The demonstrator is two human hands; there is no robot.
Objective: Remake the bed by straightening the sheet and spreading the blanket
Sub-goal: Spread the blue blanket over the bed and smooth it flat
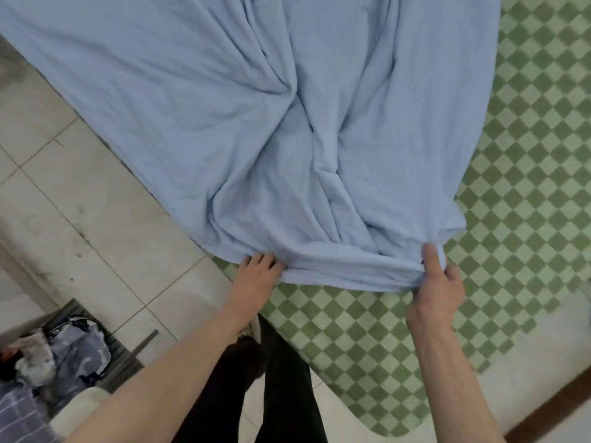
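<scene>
A light blue blanket (224, 107) lies spread over most of the bed, with deep folds running down its middle toward me. Under it shows the green and pale checkered sheet (518, 187), bare along the right side and the near corner. My left hand (257, 273) grips the blanket's near edge at the bed's left side. My right hand (436, 282) is closed on the same bunched edge farther right, thumb on top. Between the two hands the edge is gathered into a thick roll.
Pale floor tiles (80, 203) run along the bed's left side. A slatted rack with crumpled clothes (64, 353) sits at the lower left. My dark trouser legs (271, 394) stand at the bed's near corner. A brown wooden edge (550, 410) shows at the lower right.
</scene>
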